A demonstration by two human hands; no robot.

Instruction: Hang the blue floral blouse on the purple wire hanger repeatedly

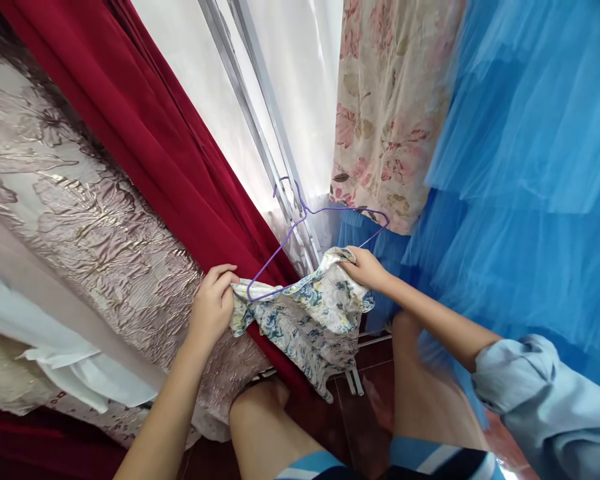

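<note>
A small floral top [310, 327], white with blue and yellow print, is stretched between my two hands. My left hand [214, 300] pinches its left shoulder edge. Its right shoulder is gripped by my right hand [367, 268], thumb and fingers closed on the cloth. A purple wire hanger [275, 257] sits partly in the neckline, with its lower left corner lying in front of the fabric. The hanger's right lower part goes behind the raised cloth and is hidden. Its hook points up, in front of a metal pole.
Two metal poles [253, 87] rise before white cloth [305, 40]. To the left hang a dark red drape [145, 133] and a pinkish embossed fabric [95, 220]. A floral dress [380, 120] and a blue tulle skirt [520, 167] hang on the right. Below are bare knees and reddish floor tiles [340, 420].
</note>
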